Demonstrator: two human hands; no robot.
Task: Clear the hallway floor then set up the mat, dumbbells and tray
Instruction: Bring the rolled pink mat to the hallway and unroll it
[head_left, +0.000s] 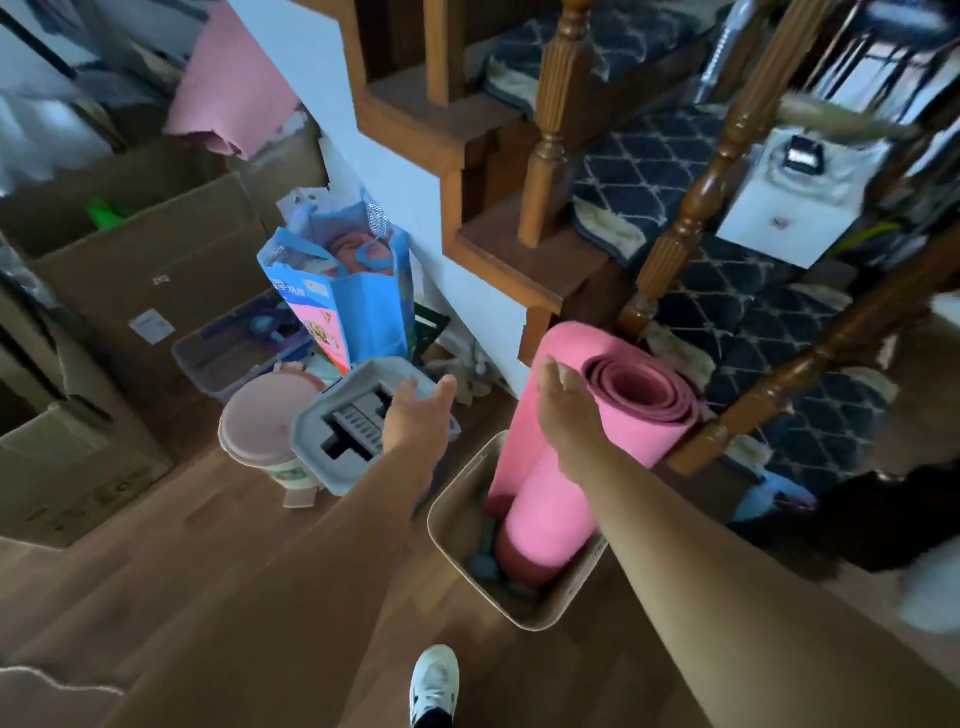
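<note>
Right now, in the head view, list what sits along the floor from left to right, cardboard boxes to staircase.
Cardboard boxes → pink lidded bin → grey tray → beige basket holding the rolled pink mat → staircase post.

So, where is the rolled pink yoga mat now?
In the head view, the rolled pink foam yoga mat stands tilted in a beige rectangular bin right of centre, at the foot of the wooden stairs.

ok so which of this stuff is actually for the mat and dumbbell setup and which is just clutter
For the job:
- rolled pink mat
- blue dumbbells
- beige bin holding both

Just lying about:
- blue shopping bag
- cardboard boxes
- pink lidded bucket
- grey moulded case
</note>
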